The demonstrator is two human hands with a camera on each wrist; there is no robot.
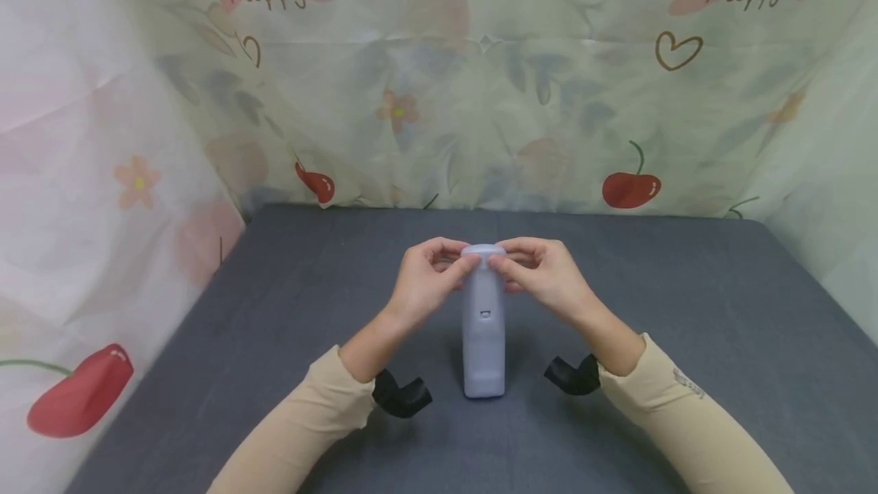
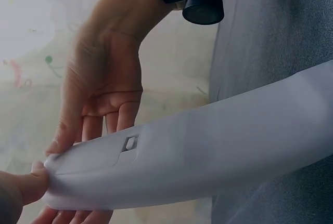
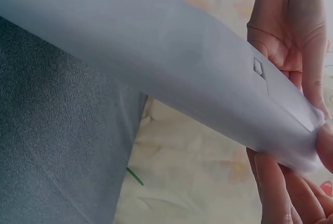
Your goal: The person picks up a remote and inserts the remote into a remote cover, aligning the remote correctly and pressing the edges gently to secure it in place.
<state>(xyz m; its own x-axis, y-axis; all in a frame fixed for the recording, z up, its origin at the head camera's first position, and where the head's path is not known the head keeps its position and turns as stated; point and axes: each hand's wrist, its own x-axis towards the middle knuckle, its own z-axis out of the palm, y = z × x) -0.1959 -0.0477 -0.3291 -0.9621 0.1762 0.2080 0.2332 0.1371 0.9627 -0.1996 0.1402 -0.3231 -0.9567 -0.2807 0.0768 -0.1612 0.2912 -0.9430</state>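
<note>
A tall, pale lavender-white plastic device [image 1: 484, 353] stands upright on the dark table, with a small latch [image 1: 485, 314] partway up the side facing me. My left hand [image 1: 425, 280] holds its top from the left, thumb on the near face and fingers behind. From the right, my right hand [image 1: 549, 277] grips the same top end in a mirrored way. Both thumbs meet close together just under the rounded cap. In the left wrist view, a seam marks off a panel [image 2: 93, 156] beside the latch. The device's far side is hidden.
The dark grey cloth-covered table [image 1: 309, 265] spreads around the device. Behind it hangs a patterned curtain [image 1: 480, 120] with cherries and flowers, and another curtain [image 1: 75, 212] closes the left side. Black wrist cameras [image 1: 405, 396] sit below each wrist, beside the device.
</note>
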